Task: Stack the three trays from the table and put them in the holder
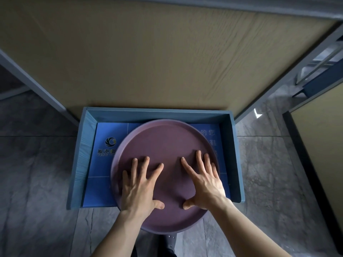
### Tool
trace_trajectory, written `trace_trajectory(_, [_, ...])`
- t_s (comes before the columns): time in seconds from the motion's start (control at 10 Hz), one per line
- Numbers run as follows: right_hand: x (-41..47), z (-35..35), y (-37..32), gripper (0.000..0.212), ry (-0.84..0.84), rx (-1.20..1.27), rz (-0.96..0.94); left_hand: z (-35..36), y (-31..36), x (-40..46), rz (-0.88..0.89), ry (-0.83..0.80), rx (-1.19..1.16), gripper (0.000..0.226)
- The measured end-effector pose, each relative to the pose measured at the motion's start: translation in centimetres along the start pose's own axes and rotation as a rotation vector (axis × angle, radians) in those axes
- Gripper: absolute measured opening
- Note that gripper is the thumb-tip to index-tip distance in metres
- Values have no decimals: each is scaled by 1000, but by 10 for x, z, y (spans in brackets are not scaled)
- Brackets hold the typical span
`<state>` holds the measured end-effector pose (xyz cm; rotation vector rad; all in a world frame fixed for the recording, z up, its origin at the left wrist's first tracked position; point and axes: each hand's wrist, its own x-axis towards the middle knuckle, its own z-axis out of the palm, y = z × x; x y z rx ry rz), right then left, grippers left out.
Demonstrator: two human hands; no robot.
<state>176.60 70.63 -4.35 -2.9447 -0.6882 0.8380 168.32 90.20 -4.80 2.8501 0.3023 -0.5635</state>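
Purple tray (pixel 163 145) | half inside blue holder (pixel 232 145), near rim overhanging | left hand (pixel 138 186), right hand (pixel 203 179) flat on it, fingers spread, gripping nothing

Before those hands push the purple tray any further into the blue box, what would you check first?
1. Both hands flat on tray: left hand and right hand spread on the purple tray: ok.
2. Tray fully inside blue holder: near edge overhangs the open front: not ok.
3. Far rim against holder's back wall: cannot tell.
4. Three trays stacked: only the top one shows: cannot tell.
5. Room at both sides: blue liner visible left and right: ok.
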Motion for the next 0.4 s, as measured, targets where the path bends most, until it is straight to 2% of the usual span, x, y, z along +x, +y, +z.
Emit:
trace_trajectory(0.2, [-15, -2, -5, 136, 34, 8, 18, -10, 8, -7, 8, -7, 21, 118])
trace_trajectory(0.4, [-34, -18, -7, 119, -21, 29, 36, -29, -5, -21, 9, 8, -2, 108])
